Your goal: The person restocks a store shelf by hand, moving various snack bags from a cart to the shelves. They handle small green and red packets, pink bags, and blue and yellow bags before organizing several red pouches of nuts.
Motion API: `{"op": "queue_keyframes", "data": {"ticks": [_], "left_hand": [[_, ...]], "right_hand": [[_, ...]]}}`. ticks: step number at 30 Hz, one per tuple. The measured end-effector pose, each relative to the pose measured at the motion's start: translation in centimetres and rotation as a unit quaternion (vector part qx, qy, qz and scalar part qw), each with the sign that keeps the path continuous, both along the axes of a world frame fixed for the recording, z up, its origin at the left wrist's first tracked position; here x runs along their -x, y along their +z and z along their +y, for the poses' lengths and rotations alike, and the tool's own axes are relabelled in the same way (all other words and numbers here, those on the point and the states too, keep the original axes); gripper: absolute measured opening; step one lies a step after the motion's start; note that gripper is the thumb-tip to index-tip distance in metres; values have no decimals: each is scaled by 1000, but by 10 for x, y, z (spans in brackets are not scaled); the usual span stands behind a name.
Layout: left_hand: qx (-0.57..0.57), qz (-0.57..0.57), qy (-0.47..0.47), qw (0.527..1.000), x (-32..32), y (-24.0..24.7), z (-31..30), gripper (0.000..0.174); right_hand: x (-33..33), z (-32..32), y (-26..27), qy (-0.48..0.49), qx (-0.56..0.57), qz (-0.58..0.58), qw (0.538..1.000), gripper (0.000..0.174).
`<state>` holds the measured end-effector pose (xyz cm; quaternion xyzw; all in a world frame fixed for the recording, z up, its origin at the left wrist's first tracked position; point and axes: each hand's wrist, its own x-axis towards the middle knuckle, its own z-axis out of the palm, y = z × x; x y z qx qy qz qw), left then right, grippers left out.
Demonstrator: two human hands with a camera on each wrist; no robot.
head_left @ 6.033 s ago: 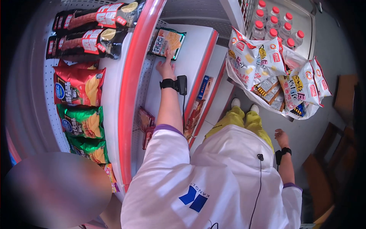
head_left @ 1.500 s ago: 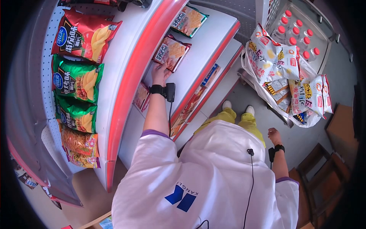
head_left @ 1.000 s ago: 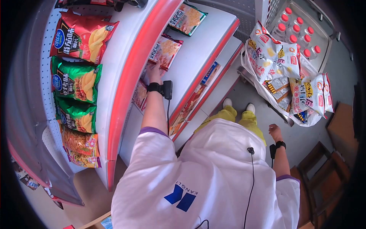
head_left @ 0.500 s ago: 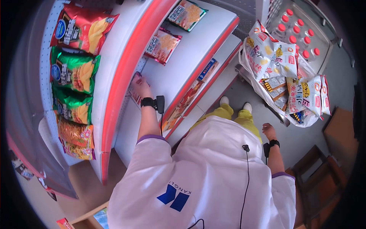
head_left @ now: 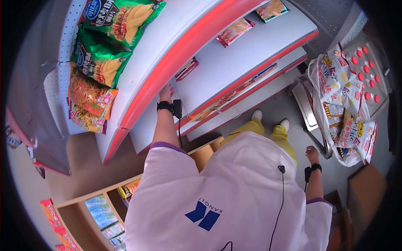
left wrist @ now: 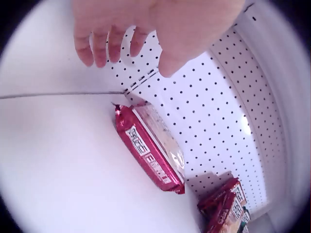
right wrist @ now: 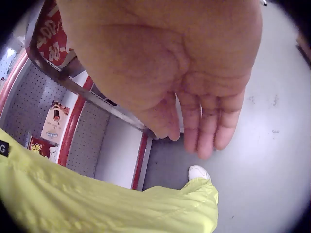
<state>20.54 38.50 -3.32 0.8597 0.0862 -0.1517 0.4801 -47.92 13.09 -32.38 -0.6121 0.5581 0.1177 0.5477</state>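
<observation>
My left hand (head_left: 166, 93) is inside the shelf bay, partly behind the red shelf edge. In the left wrist view its fingers (left wrist: 114, 43) hang relaxed with nothing in them, over the white shelf and dotted back panel. Apart from that hand lies a dark red snack packet (left wrist: 150, 150), tilted against the back panel; the head view shows the same packet (head_left: 187, 69). Farther along are another red packet (head_left: 235, 32) and a green-edged packet (head_left: 273, 9). My right hand (head_left: 312, 154) hangs at my side near the cart, fingers loosely bent and holding nothing.
Green chip bags (head_left: 102, 62) and noodle snack bags (head_left: 90, 100) sit on the upper shelf (head_left: 167, 25). At right, a cart carries a bag of snack packs (head_left: 341, 83) and red-capped bottles (head_left: 368, 69). A wooden rack (head_left: 79, 213) stands behind my left side.
My left hand has gone from the green-edged packet to the red packets, then past them toward the near shelf end. The view has turned, bringing the wooden rack in. The right hand still hangs.
</observation>
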Motion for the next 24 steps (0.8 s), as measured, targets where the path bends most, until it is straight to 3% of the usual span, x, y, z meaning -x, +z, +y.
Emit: {"op": "queue_keyframes", "data": {"ticks": [2,4,7,8,9,11,14,16,20,23,24], "left_hand": [[-9,26,-43,999,-17,-8,-6,66],[-110,-14,-133,985,-42,-21,-8,67],[-9,60,-240,969,-71,-26,-21,59],[49,44,-224,972,-86,-44,-18,48],[47,47,-234,970,-86,-43,-22,48],[-36,65,-207,975,-80,-32,-27,41],[35,53,-184,981,-75,-42,-27,34],[83,65,-184,977,-75,-37,-32,32],[60,240,-171,954,-80,-15,-36,18],[80,266,-152,949,-74,-12,-44,19],[65,265,-100,957,-66,-11,-50,17]], "right_hand": [[-5,-2,-1,-17,15,-30,999,15],[-16,-1,12,-29,32,-48,998,16],[-54,13,36,-51,6,-61,997,20],[-65,19,40,-56,4,-71,996,21],[-78,28,43,-62,1,-83,995,22],[-102,46,60,-87,0,-81,993,24],[-109,77,54,-93,4,-115,989,25],[-104,97,48,-109,1,-92,990,24],[-68,140,8,-159,-18,-60,985,19],[-49,153,12,-169,-48,-36,984,16],[-38,158,3,-175,-58,-26,982,16]]}}
